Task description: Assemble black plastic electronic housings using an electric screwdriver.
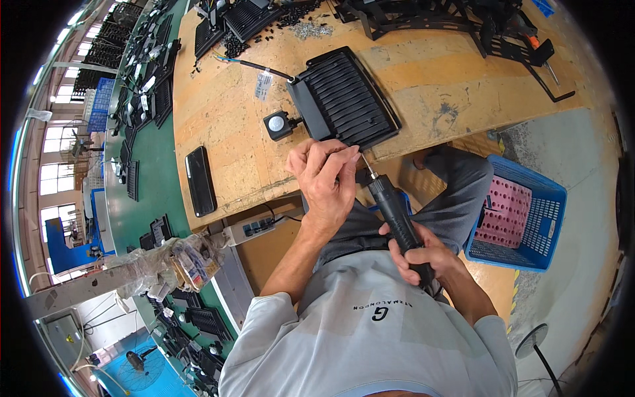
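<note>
A black finned floodlight housing (347, 96) lies on the wooden workbench, its ribs facing up. A small motion sensor with a white dome (277, 124) is joined to its left side, and a cable (261, 67) with bare coloured wire ends leaves its upper left. My left hand (325, 182) is at the housing's near edge, its fingertips pinched together by the driver bit. Whatever they pinch is too small to make out. In my right hand (430, 255) is a black electric screwdriver (395, 215), its bit pointing up toward the housing's near corner.
A black phone (200, 180) lies at the bench's left. Loose screws (311, 30) and more housings (251, 16) are at the back, black brackets (423, 20) at the back right. A blue basket (554, 198) stands right; a green conveyor (155, 192) with housings runs left.
</note>
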`<state>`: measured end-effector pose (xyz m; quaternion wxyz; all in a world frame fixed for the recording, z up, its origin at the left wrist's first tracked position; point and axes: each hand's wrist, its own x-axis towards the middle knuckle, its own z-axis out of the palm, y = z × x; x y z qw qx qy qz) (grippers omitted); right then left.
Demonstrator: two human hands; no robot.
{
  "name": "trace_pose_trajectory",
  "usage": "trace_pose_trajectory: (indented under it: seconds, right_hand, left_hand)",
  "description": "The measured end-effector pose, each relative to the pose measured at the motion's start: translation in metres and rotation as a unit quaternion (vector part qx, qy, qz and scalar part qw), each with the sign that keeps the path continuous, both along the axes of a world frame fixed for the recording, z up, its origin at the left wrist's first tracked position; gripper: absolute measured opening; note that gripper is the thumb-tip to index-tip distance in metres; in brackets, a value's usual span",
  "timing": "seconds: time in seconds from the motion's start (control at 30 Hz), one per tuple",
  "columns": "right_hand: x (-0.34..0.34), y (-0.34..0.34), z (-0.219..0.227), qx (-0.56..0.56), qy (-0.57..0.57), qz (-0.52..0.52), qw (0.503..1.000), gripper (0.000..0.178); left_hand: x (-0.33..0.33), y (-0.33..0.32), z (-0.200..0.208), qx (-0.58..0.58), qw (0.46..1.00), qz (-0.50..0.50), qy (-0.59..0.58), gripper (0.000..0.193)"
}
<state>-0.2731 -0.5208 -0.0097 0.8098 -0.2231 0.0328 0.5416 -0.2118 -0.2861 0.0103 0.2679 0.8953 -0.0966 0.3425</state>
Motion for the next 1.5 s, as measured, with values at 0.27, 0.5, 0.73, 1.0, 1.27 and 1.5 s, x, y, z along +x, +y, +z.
trace_pose_trajectory:
  seconds: [0.27,0.5,0.73,1.0,1.27,1.5]
  right_hand:
    - [-0.004,0.01,-0.003,-0.209,-0.237,-0.01,0.949,0.07]
    - [-0.005,0.016,0.005,-0.222,-0.235,-0.04,0.945,0.055]
    - [-0.004,0.019,0.003,-0.226,-0.25,-0.039,0.941,0.059]
    - [-0.007,0.024,0.005,-0.221,-0.225,-0.049,0.948,0.059]
    - [-0.006,0.023,0.005,-0.229,-0.239,-0.046,0.943,0.056]
    - [-0.006,0.025,0.012,-0.223,-0.226,-0.028,0.948,0.058]
  left_hand:
    - [-0.003,0.001,-0.004,-0.013,1.0,0.014,-0.008,0.022]
    - [-0.002,0.002,-0.002,-0.006,1.0,0.012,-0.024,0.024]
    - [0.0,0.006,-0.001,-0.027,0.999,-0.007,-0.019,0.021]
    - [0.003,0.01,0.001,-0.013,1.0,-0.014,-0.015,0.02]
    - [0.01,0.037,0.027,0.136,0.989,-0.016,0.061,0.033]
    - [0.008,0.047,0.011,0.124,0.982,-0.091,0.107,0.039]
